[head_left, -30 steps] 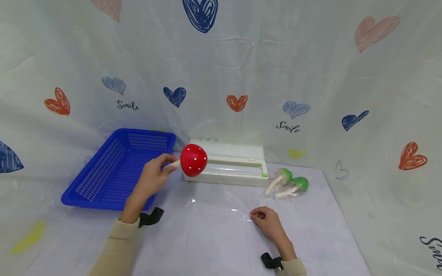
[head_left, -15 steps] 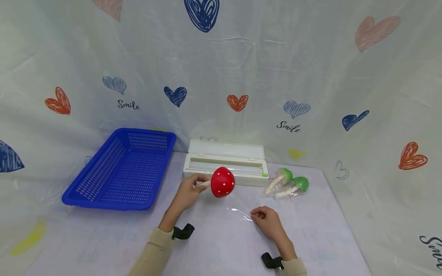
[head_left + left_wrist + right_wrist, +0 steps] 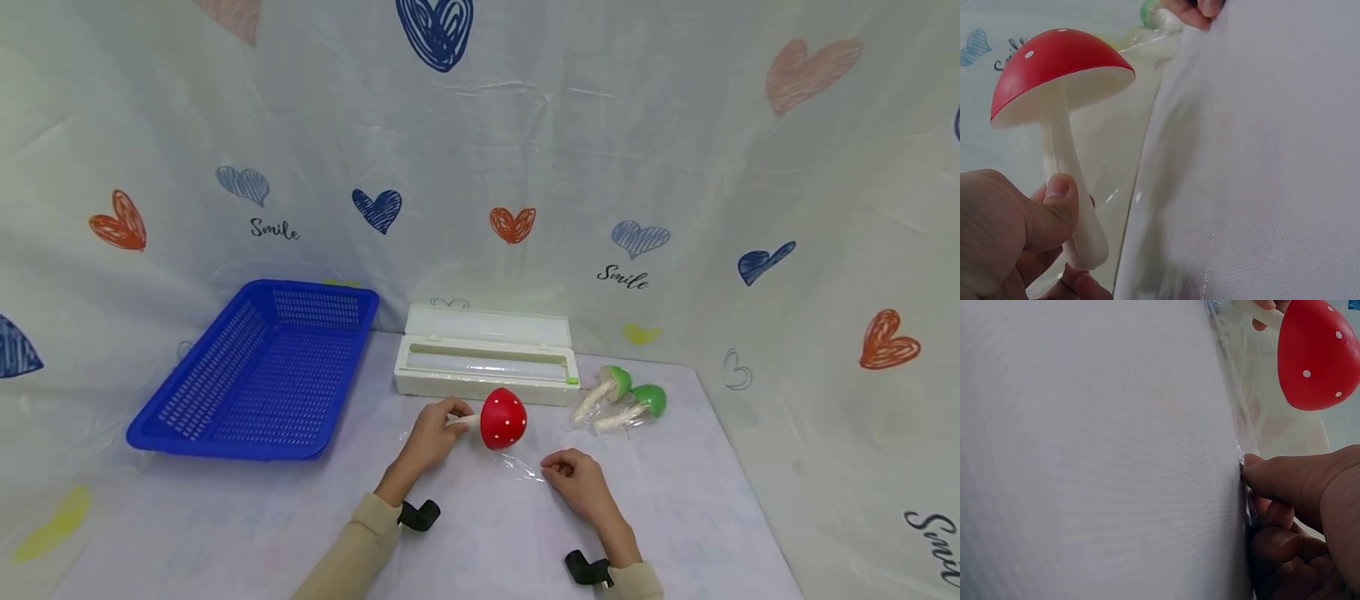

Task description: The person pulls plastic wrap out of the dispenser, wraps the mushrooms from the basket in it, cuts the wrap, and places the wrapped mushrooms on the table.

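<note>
A red toy mushroom (image 3: 503,419) with white dots is held on its side above the table by my left hand (image 3: 429,440), which grips its white stem. The left wrist view shows the thumb pressed on the stem (image 3: 1060,144) below the red cap (image 3: 1063,65). Clear plastic wrap (image 3: 520,468) lies on the table beneath the mushroom, visible mainly by its glints. At its right edge, my right hand (image 3: 583,487) pinches the wrap between thumb and fingers. In the right wrist view the thumb (image 3: 1272,475) sits at the film's edge, partly hiding the other fingers.
Behind the hands stands a white wrap dispenser (image 3: 483,388) with its lid raised and a roll inside. Two green-capped mushrooms (image 3: 648,400) in clear wrap lie to its right. A blue plastic basket (image 3: 292,375) stands on the left, and a heart-printed curtain (image 3: 450,150) hangs behind.
My left hand has carried the red mushroom from beside the basket rightward and down, over the plastic wrap. The right hand has stayed at the wrap's edge.
</note>
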### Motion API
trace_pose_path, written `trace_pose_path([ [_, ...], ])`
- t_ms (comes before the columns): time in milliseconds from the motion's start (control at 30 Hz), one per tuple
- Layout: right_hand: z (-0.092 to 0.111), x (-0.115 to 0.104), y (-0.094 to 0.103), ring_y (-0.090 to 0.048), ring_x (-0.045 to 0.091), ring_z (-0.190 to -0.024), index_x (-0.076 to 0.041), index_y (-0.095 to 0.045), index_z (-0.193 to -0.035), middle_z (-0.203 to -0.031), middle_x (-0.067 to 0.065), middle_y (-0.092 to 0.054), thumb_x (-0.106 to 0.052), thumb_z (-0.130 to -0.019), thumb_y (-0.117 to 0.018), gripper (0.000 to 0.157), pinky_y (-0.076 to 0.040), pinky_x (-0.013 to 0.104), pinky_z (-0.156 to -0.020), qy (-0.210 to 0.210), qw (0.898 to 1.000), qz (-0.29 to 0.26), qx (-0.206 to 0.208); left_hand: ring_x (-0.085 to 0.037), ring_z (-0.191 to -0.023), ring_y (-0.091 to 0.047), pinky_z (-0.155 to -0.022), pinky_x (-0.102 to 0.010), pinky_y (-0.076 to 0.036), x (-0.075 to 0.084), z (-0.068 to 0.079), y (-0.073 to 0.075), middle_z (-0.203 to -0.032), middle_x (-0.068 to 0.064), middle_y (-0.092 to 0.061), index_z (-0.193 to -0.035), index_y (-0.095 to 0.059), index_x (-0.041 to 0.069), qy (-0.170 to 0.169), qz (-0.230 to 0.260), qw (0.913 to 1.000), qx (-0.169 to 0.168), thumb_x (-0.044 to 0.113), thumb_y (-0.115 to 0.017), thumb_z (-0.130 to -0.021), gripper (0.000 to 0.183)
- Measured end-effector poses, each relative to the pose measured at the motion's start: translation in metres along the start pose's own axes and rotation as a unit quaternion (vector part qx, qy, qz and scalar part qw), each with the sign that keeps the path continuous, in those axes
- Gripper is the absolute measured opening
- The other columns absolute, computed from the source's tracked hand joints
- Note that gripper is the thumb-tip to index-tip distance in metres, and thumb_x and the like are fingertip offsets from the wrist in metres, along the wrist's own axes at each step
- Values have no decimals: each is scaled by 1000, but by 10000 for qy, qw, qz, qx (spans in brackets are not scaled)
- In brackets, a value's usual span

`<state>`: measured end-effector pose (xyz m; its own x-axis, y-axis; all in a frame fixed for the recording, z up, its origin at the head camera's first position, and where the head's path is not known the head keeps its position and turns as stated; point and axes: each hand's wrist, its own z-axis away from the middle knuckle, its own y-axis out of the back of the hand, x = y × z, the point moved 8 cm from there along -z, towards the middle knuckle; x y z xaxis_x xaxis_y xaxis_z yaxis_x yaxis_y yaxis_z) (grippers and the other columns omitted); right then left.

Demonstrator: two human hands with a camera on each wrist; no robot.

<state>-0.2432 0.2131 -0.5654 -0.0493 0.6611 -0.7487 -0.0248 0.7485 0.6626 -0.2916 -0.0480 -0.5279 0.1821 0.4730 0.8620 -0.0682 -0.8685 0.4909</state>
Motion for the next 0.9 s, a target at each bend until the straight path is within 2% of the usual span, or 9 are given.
trace_pose_path([
  [200,-1,0,-1,-51,12,-71,-10,-77,-91,-78,-2,-62,-2,-89,-77,8,-45,21,-62,11,10000,-47,-26,-19,-93,-60,-84,-34,-50,-8,-2,-11,-103,-7,-73,-103,-72,9,-35,-141,9998,-170,-1,-76,-88,19],
  [333,1,-4,1,-50,9,-70,-10,-77,-92,-78,-2,-62,-1,-87,-78,10,-44,21,-61,188,9998,-44,-54,-18,-92,-60,-85,-36,-50,-11,-1,-14,-102,-5,-74,-104,-73,9,53,-305,9994,-169,0,-78,-87,19],
  [600,6,-3,13,-47,13,-76,-11,-76,-100,-94,2,-59,-4,-84,-83,19,-42,23,-63,199,9976,658,111,-17,-90,-62,-84,-37,-53,-8,0,-15,-101,-3,-76,-103,-76,11,30,-520,9985,-142,4,-80,-87,17],
  [733,8,-2,19,-47,12,-76,-9,-76,-94,-94,4,-60,-2,-84,-82,14,-41,23,-63,207,9954,909,238,-16,-89,-62,-82,-35,-52,-10,0,-17,-103,-3,-76,-104,-78,11,103,-709,9974,-109,7,-80,-87,18],
  [900,7,-6,21,-49,11,-75,-4,-74,-88,-92,5,-61,-2,-89,-78,4,-44,24,-64,602,9914,1106,341,-19,-95,-64,-82,-37,-52,-10,1,-17,-106,-5,-77,-106,-81,10,138,-1008,9948,7,10,-82,-87,19],
])
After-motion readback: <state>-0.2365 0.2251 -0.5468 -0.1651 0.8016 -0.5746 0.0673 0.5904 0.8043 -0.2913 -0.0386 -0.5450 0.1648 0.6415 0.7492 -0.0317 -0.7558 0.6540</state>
